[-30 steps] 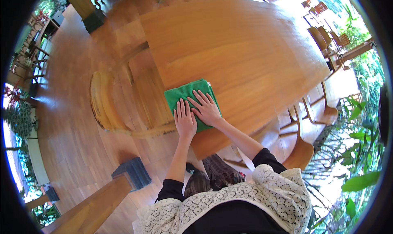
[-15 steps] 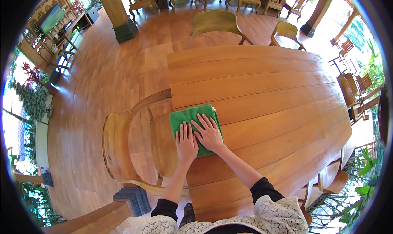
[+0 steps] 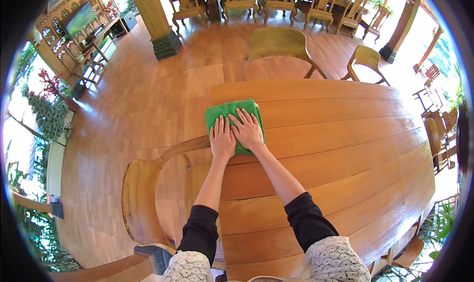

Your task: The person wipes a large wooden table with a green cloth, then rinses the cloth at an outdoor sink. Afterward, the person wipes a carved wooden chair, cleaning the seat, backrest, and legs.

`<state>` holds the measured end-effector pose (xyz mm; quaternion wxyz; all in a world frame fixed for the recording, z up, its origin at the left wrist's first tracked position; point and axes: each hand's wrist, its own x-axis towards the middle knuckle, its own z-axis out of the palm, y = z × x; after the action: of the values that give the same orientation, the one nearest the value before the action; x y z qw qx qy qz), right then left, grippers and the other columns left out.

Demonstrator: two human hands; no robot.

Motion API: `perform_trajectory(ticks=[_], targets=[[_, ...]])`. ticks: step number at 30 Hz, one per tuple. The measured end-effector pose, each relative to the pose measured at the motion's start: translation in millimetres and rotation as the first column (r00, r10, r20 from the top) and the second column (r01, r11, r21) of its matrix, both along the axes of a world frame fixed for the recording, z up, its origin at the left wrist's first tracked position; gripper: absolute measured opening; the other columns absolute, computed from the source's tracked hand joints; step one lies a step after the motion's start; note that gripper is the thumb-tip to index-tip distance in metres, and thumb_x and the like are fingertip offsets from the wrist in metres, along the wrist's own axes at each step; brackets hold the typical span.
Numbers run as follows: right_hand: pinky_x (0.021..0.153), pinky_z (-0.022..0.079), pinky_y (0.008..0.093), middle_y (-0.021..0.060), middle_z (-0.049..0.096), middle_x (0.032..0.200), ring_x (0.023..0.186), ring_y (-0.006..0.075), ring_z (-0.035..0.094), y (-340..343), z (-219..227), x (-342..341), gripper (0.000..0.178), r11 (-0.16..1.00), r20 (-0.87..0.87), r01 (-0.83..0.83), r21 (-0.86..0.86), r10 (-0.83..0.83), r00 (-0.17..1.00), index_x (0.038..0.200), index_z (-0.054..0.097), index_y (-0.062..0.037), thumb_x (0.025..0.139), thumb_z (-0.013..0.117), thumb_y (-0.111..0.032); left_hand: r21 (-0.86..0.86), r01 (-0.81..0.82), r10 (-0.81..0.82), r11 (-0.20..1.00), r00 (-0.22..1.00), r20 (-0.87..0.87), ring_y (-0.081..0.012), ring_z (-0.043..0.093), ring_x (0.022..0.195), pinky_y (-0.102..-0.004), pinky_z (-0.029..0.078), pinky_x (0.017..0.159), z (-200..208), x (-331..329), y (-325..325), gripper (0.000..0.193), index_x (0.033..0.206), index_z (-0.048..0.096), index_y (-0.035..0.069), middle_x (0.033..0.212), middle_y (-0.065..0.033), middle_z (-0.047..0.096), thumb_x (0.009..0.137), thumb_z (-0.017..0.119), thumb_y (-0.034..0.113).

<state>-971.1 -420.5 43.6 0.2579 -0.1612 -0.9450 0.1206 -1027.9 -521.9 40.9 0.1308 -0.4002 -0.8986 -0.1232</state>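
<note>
A folded green cloth [image 3: 223, 110] lies on the wooden table [image 3: 321, 158], at its left edge and partly overhanging it. My left hand [image 3: 223, 141] rests flat on the cloth's left part, fingers stretched away from me. Beside it, my right hand [image 3: 248, 132] presses flat on the middle and right part, fingers slightly spread. The thumbs are close together, and neither hand grips the cloth. Both arms reach forward over the table's left side.
A curved-back wooden chair [image 3: 140, 198] stands against the table's left side. Beyond the far edge are another wooden chair [image 3: 279, 42] and a smaller one [image 3: 366, 62]. A pillar [image 3: 155, 15] rises at the far left, with a row of carved chairs behind.
Both hands have slid the green cloth away from me along the table's left edge. My arms are stretched farther forward, and the view has tilted up a little.
</note>
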Motion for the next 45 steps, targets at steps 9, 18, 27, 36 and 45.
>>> perform_trajectory(ticks=[9, 18, 27, 36, 45], targets=[[0.103, 0.020, 0.0387, 0.0084, 0.034, 0.133, 0.124, 0.0239, 0.028, -24.2, -3.4, 19.3, 0.040, 0.999, 0.000, 0.037, 0.006, -0.037, 0.999, 0.124, 0.041, -0.0182, 0.086, 0.037, -0.030, 0.000, 0.071, -0.071, 0.998, 0.997, -0.029, -0.0234, 0.024, 0.126, -0.0398, 0.022, 0.101, -5.4, 12.2, -24.4, 0.045, 0.129, 0.032, 0.006, 0.137, -0.0099, 0.026, 0.088, 0.032, 0.024], [0.103, 0.019, 0.0390, 0.0084, 0.029, 0.135, 0.126, 0.0242, 0.024, -149.8, 14.6, 194.3, 0.043, 0.996, 0.172, 0.070, -0.063, -0.058, 0.983, 0.127, 0.038, -0.0178, 0.087, 0.038, -0.034, -0.016, 0.216, -0.212, 0.976, 0.968, 0.131, -0.0260, 0.022, 0.127, -0.0412, 0.020, 0.102, 4.9, 173.1, -151.9, 0.046, 0.128, 0.032, 0.003, 0.137, -0.0116, 0.025, 0.087, 0.034, 0.023], [0.100, 0.022, 0.0421, 0.0094, 0.029, 0.135, 0.125, 0.0262, 0.026, -319.1, 43.7, 408.8, 0.049, 0.946, 0.442, 0.216, -0.241, -0.092, 0.892, 0.128, 0.038, -0.0193, 0.082, 0.048, -0.035, -0.097, 0.560, -0.440, 0.823, 0.736, 0.514, -0.0284, 0.021, 0.127, -0.0436, 0.018, 0.101, 39.8, 355.3, -324.0, 0.052, 0.127, 0.032, 0.000, 0.137, -0.0162, 0.024, 0.082, 0.043, 0.025], [0.101, 0.021, 0.0425, 0.0100, 0.027, 0.136, 0.126, 0.0273, 0.025, -209.6, 36.9, 328.0, 0.045, 0.963, 0.351, 0.185, -0.195, -0.107, 0.930, 0.128, 0.037, -0.0197, 0.085, 0.043, -0.032, -0.104, 0.446, -0.380, 0.889, 0.846, 0.375, -0.0269, 0.020, 0.128, -0.0434, 0.016, 0.102, 28.2, 288.6, -210.6, 0.050, 0.128, 0.031, 0.002, 0.138, -0.0137, 0.022, 0.084, 0.040, 0.023], [0.101, 0.023, 0.0414, 0.0095, 0.031, 0.134, 0.124, 0.0259, 0.028, -13.9, 9.9, 175.5, 0.042, 0.998, 0.115, 0.053, 0.015, -0.055, 0.992, 0.127, 0.037, -0.0186, 0.087, 0.040, -0.030, 0.031, 0.246, -0.248, 0.969, 0.967, 0.054, -0.0255, 0.023, 0.126, -0.0426, 0.018, 0.102, 2.0, 153.7, -18.3, 0.047, 0.127, 0.034, 0.003, 0.136, -0.0119, 0.026, 0.084, 0.037, 0.023]])
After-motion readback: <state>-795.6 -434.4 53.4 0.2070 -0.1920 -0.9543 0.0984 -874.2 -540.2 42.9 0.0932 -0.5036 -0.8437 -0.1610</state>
